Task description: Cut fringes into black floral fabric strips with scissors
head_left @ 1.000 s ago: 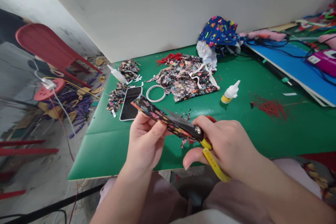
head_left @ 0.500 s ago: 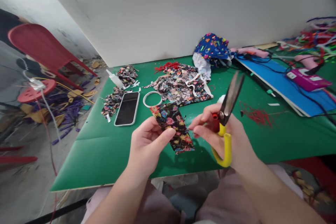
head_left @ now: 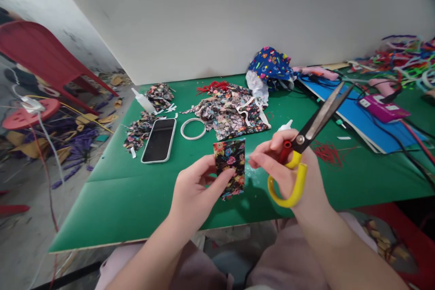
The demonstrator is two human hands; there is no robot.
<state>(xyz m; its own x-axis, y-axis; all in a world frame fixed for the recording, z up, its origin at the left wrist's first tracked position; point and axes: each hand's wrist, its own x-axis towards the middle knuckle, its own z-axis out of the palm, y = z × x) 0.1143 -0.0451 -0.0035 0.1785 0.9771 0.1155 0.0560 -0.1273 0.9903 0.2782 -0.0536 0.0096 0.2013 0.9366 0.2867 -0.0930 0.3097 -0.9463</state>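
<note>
My left hand (head_left: 199, 186) pinches a small rectangle of black floral fabric (head_left: 231, 163) between thumb and fingers, above the green table. My right hand (head_left: 288, 158) has scissors (head_left: 299, 152) with yellow handles hooked in it, their blades slightly parted and pointing up to the right. A small red tube-like piece (head_left: 286, 150) shows against the right palm. The right thumb and index finger come together just beside the fabric's right edge; whether anything thin lies between them cannot be made out. Beyond the hands lies a heap of floral fabric (head_left: 234, 113).
On the green table (head_left: 129, 208) are a phone (head_left: 159, 140), a white ring (head_left: 193, 128), a glue bottle (head_left: 142, 100) and red threads (head_left: 328, 153). At right, a blue folder (head_left: 360, 122) bears a purple box (head_left: 384, 108) with cables. A red chair (head_left: 44, 59) stands left.
The fabric rectangle has turned from slanted to nearly upright in my left hand. The scissors have swung so that their blades tilt further right. The view has shifted slightly.
</note>
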